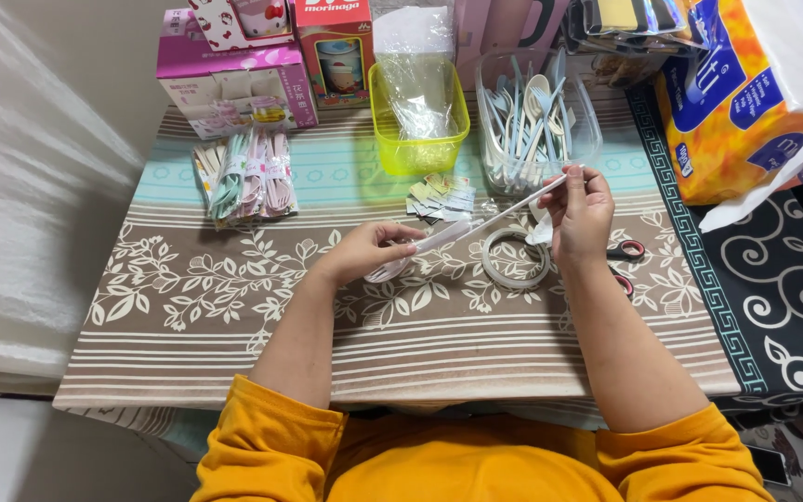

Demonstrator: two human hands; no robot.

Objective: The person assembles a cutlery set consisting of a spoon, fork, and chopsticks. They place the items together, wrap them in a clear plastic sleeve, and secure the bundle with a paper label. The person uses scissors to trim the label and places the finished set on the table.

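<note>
Hands working mid-table: left hand (pixel 364 249) pinching bowl end of a slim pale spoon set (pixel 476 226), right hand (pixel 580 212) gripping its handle tip, raised slantwise above tape roll (pixel 515 259), probably for wrapping. Finished bundles (pixel 245 174) parked toward far left corner of tablecloth (pixel 234 307).
</note>
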